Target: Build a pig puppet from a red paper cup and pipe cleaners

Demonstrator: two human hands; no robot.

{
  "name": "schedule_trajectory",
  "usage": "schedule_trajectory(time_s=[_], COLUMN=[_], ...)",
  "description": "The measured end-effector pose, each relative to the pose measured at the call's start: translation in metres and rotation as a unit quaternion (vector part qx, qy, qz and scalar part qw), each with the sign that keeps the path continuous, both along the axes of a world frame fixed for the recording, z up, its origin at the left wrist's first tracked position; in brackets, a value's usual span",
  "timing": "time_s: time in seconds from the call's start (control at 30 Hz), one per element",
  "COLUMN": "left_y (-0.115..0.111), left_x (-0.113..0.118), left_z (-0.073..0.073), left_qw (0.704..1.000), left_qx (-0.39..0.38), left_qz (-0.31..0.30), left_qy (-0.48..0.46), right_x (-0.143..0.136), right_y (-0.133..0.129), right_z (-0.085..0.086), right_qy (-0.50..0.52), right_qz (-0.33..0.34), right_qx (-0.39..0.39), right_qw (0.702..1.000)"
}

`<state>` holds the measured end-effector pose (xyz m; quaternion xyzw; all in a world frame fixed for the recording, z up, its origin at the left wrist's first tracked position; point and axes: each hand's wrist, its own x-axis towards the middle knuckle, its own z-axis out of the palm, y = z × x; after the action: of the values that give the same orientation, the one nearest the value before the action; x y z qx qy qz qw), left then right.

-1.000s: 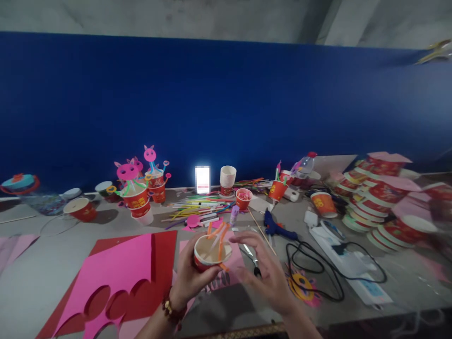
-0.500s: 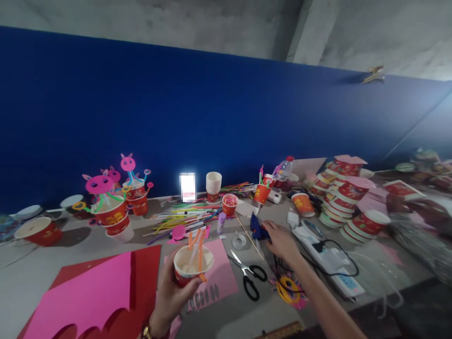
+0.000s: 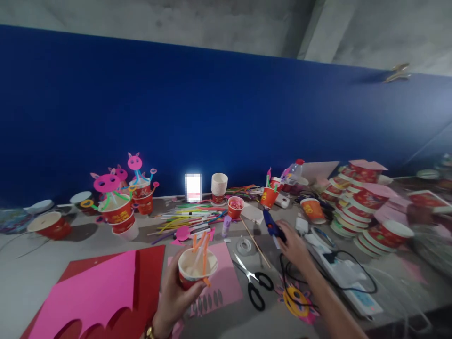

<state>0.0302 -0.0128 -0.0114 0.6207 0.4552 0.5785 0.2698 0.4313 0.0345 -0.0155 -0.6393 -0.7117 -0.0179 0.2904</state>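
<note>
You have the paper cup (image 3: 192, 269) in your left hand (image 3: 174, 289), its grip wrapped around the wall, mouth tipped up towards you, above the pale pink sheet (image 3: 230, 273). Your right hand (image 3: 291, 242) has its grip closed on the glue gun (image 3: 272, 227), nozzle pointing away from you; whether the gun touches the surface (image 3: 212, 325) is hard to tell. As far as it shows, your cup is partly made up: orange strips (image 3: 205, 256) stand in it and another bit of orange juts out low on the near side. It bears no pink face like those on the decorated cups (image 3: 118, 213) to the left, so by that measure it looks less complete. Cutting is done on the pink sheet, which has a row of leaf-shaped holes, and the open scissors (image 3: 251, 277) lie just beside it, out of your hands.
</note>
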Motion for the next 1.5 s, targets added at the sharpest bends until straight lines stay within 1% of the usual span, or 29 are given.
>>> schedule_trajectory(time_s=[0.1, 0.13, 0.2, 0.27, 0.3, 0.33, 0.37, 0.43, 0.53, 0.63, 0.73, 0.83, 0.97, 1.1, 1.3, 1.5], left_y=[-0.001, -0.001, -0.001, -0.001, 0.0, 0.0, 0.0, 0.0, 0.0, 0.001, 0.001, 0.002, 0.002, 0.002, 0.0, 0.001], left_x=[0.002, 0.002, 0.003, 0.004, 0.004, 0.003, 0.003, 0.003, 0.002, 0.001, 0.001, 0.002, 0.002, 0.002, 0.003, 0.002], left_z=[0.005, 0.006, 0.009, 0.011, 0.011, 0.012, 0.012, 0.013, 0.015, 0.015, 0.018, 0.022, 0.023, 0.021, 0.024, 0.022], left_qw=[0.999, 0.999, 0.998, 0.997, 0.997, 0.996, 0.996, 0.994, 0.991, 0.987, 0.982, 0.98, 0.979, 0.979, 0.979, 0.979], left_qx=[0.018, 0.021, 0.027, 0.037, 0.044, 0.051, 0.058, 0.071, 0.091, 0.112, 0.125, 0.136, 0.141, 0.136, 0.143, 0.145], left_qz=[-0.028, -0.034, -0.041, -0.043, -0.044, -0.044, -0.045, -0.049, -0.05, -0.044, -0.057, -0.071, -0.071, -0.065, -0.057, -0.061], left_qy=[0.01, 0.015, 0.03, 0.044, 0.05, 0.054, 0.058, 0.07, 0.089, 0.111, 0.126, 0.125, 0.129, 0.136, 0.135, 0.13], right_x=[-0.013, -0.022, -0.042, -0.062, -0.07, -0.078, -0.083, -0.09, -0.093, -0.097, -0.106, -0.114, -0.117, -0.117, -0.122, -0.124], right_y=[-0.018, -0.027, -0.05, -0.073, -0.084, -0.093, -0.101, -0.112, -0.115, -0.108, -0.099, -0.094, -0.094, -0.095, -0.092, -0.094], right_z=[0.024, 0.035, 0.056, 0.072, 0.077, 0.08, 0.081, 0.081, 0.083, 0.096, 0.114, 0.126, 0.127, 0.127, 0.134, 0.136], right_qy=[0.072, 0.162, 0.306, 0.405, 0.437, 0.447, 0.442, 0.406, 0.339, 0.279, 0.199, 0.138, 0.097, 0.099, 0.087, 0.071], right_qz=[0.029, 0.059, 0.131, 0.181, 0.189, 0.186, 0.181, 0.175, 0.175, 0.182, 0.231, 0.27, 0.27, 0.268, 0.295, 0.286], right_qx=[0.013, -0.012, -0.111, -0.177, -0.192, -0.198, -0.203, -0.216, -0.233, -0.223, -0.199, -0.187, -0.191, -0.188, -0.199, -0.173], right_qw=[0.997, 0.985, 0.936, 0.879, 0.858, 0.853, 0.854, 0.871, 0.894, 0.916, 0.932, 0.934, 0.939, 0.94, 0.931, 0.94])
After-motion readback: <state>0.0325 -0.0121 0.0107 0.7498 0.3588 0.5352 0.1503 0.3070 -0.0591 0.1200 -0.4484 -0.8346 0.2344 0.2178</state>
